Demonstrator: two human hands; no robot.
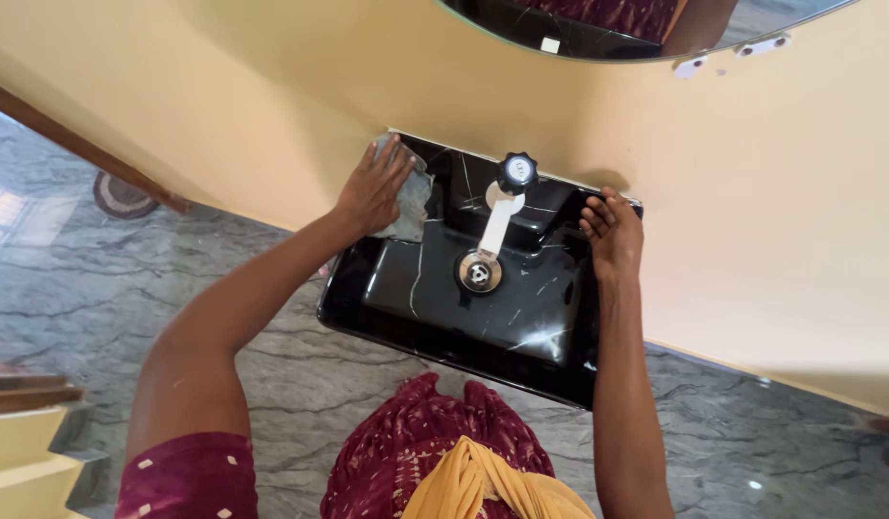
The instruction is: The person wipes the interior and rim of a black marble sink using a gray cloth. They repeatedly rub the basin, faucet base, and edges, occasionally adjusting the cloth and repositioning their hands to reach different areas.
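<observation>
Left hand (375, 187) is pressed flat on a grey cloth (413, 204) at the black basin's (483, 322) upper-left corner; right hand (613, 231) is curled over its right rim. Soft, limp and light, the cloth is best bunched under the palm.

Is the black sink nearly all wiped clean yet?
Hard to say. The basin looks glossy and dry around the drain. The left hand presses a grey cloth on the sink's back left corner, while the right hand grips the right rim. Nothing shows whether the tap or the front edge were wiped.
</observation>
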